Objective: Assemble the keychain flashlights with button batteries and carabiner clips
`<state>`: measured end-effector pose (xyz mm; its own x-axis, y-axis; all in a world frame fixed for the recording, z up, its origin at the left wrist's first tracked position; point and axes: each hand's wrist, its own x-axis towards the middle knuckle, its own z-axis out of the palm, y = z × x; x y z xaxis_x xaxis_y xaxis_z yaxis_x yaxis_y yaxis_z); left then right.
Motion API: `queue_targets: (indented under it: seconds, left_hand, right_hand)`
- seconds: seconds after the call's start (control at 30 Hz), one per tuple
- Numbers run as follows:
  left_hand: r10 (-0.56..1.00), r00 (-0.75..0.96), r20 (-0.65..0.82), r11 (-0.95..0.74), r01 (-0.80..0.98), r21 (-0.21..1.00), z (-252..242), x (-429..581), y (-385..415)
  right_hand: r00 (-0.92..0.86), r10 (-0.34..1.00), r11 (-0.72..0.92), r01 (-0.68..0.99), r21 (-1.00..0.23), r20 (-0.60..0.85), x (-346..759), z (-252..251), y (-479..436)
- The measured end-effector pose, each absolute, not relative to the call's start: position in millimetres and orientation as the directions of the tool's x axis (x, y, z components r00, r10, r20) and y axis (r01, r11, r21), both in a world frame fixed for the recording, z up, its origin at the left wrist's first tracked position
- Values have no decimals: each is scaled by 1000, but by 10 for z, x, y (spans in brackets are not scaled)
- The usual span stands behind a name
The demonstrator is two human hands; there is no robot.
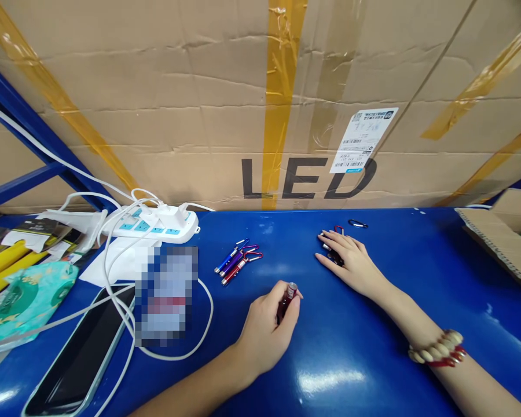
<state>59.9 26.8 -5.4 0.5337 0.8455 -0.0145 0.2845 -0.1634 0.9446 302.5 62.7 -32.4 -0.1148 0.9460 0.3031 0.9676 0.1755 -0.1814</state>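
Note:
My left hand (pixel 267 330) is closed around a small dark red keychain flashlight (pixel 291 291), its silver end pointing up between thumb and fingers. My right hand (pixel 351 258) lies with fingers stretched and apart over a few small dark flashlights (pixel 333 255), mostly hidden under the fingers. Just beyond those fingertips are a red carabiner clip (pixel 339 229) and a black carabiner clip (pixel 358 223). Left of centre, blue (pixel 226 261), purple (pixel 231 264) and red (pixel 234 273) flashlights lie side by side, with carabiner clips at their far ends.
A large cardboard box (pixel 191 116) forms the back of the blue table (pixel 330 347). At left are a white power strip (pixel 180 231) with looping cables, a phone (pixel 82 353), a blurred-out item (pixel 167 298) and a green tissue pack (pixel 35 298). An open carton (pixel 490 240) stands at right.

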Motion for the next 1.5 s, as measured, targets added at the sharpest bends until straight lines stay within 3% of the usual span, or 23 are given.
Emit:
queue_targets:
  seconds: [0.2,0.63,0.97,1.23,1.5]
  left_hand:
    - [847,532,13,-192,283,940,-58,590,263]
    - [857,515,11,-172,266,949,-54,590,264]
    - [891,451,-57,-57,235,970,-70,622,304]
    - [930,351,-112,75,115,990,-145,649,349]
    - [933,341,-117,108,46,993,-135,658,352]
  right_hand:
    - [-168,933,233,956,-177,317,2977,-269,600]
    - [-454,841,520,829,-207,294,2668,-32,440]
    - [-520,819,572,770,-283,242,2596,-1,388]
    - [-557,778,627,663,-410,289,2500,4,326]
    - [-602,773,615,631,-473,200,2350,-6,240]
